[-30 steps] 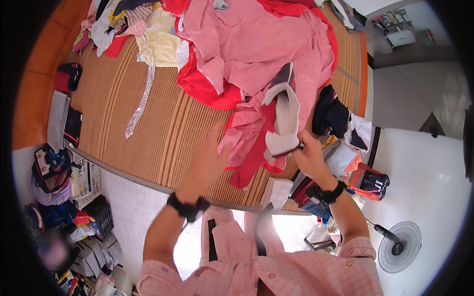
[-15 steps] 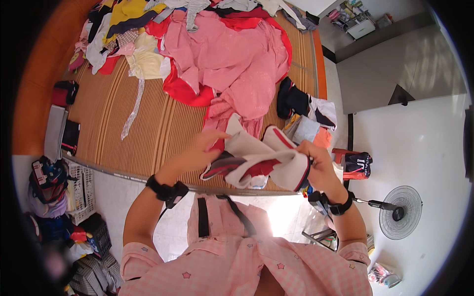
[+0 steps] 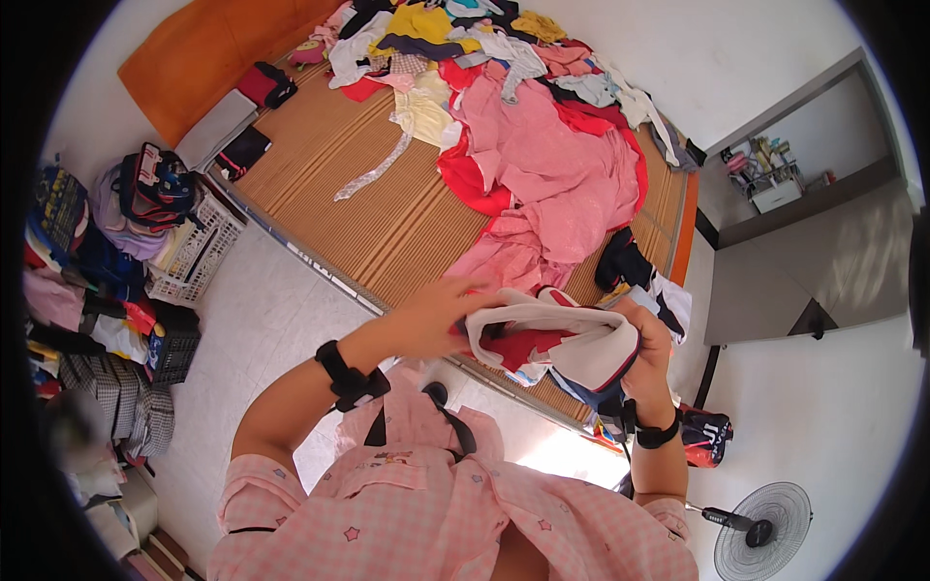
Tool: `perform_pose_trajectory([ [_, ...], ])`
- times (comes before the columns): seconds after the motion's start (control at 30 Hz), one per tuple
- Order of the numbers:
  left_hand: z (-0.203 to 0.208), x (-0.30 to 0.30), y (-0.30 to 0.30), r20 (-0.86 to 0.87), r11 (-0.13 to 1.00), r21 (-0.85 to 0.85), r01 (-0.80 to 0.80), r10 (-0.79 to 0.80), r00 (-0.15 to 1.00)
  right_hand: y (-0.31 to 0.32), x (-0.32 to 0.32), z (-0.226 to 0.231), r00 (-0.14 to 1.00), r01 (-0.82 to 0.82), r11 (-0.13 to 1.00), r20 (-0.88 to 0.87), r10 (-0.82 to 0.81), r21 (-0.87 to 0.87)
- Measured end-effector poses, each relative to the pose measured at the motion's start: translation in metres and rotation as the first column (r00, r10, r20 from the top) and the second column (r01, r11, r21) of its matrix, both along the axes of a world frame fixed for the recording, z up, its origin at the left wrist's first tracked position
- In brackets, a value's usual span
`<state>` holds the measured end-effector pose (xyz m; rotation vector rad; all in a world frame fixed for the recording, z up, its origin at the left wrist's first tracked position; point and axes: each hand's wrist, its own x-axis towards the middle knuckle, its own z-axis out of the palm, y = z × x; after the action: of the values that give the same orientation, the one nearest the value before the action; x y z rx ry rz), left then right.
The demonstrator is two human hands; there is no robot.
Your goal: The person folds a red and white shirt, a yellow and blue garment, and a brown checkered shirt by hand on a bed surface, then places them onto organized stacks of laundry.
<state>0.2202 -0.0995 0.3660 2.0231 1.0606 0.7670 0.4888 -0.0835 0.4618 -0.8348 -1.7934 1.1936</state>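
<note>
Garment (image 3: 593,360) is grasped at three o'clock by right hand (image 3: 647,341); left hand (image 3: 421,318) at nine o'clock, grip unclear, best spreads it evenly, without tugging.

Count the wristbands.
2: the left wristband just behind the left hand, the right wristband just behind the right hand; no others show.
</note>
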Motion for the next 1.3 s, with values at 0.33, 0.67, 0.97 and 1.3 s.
perform_pose_trajectory([
  [0.33,-0.003,-0.071,0.003,0.448,0.938,-0.275,-0.212,0.320,0.835,0.014,-0.049,-0.022,0.885,0.215,0.950,0.366,-0.288,0.229],
  [0.67,0.024,-0.216,0.110,0.287,0.932,-0.294,0.211,-0.124,0.950,0.055,-0.156,-0.034,0.893,0.196,0.972,0.433,-0.120,-0.133],
  [0.97,0.093,-0.281,0.156,0.511,0.529,-0.631,0.568,-0.267,0.817,0.078,-0.196,-0.017,0.973,0.164,0.843,0.227,-0.051,-0.513],
  [1.3,0.066,-0.206,0.196,-0.086,0.921,-0.055,-0.385,0.380,0.921,0.122,-0.201,-0.049,0.926,0.375,0.802,0.223,-0.304,-0.465],
])
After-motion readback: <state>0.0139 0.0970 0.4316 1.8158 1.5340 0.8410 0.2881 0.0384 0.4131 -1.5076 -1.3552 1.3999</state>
